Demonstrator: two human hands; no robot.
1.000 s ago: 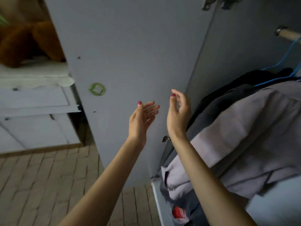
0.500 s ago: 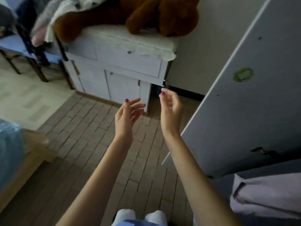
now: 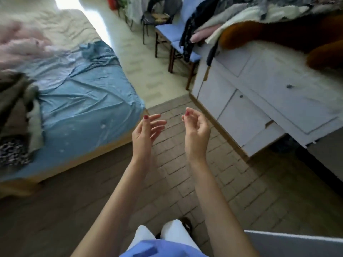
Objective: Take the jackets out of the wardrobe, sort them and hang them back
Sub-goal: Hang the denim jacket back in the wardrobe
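L hand point(image 3: 146, 134): up over the floor point(image 3: 185, 175), fingers spread, holds nothing.
R hand point(image 3: 196, 132): up beside L, fingers curled loose, holds nothing.
Jackets point(image 3: 16, 112): dark clothes pile on the bed point(image 3: 83, 93), far left; can't tell which are jackets.
Wardrobe door point(image 3: 297, 245): grey edge, bottom right.

Two bare hands raised, empty, above a brick-patterned floor in a bedroom.

The left hand point(image 3: 146, 133) has its fingers spread loosely; the right hand point(image 3: 196, 133) curls its fingers, palms facing each other, apart. To the left stands a bed point(image 3: 83, 101) with a blue sheet and clothes point(image 3: 16, 112) heaped on it. To the right is a white cabinet point(image 3: 259, 93) with a brown plush toy point(image 3: 278, 36) on top.
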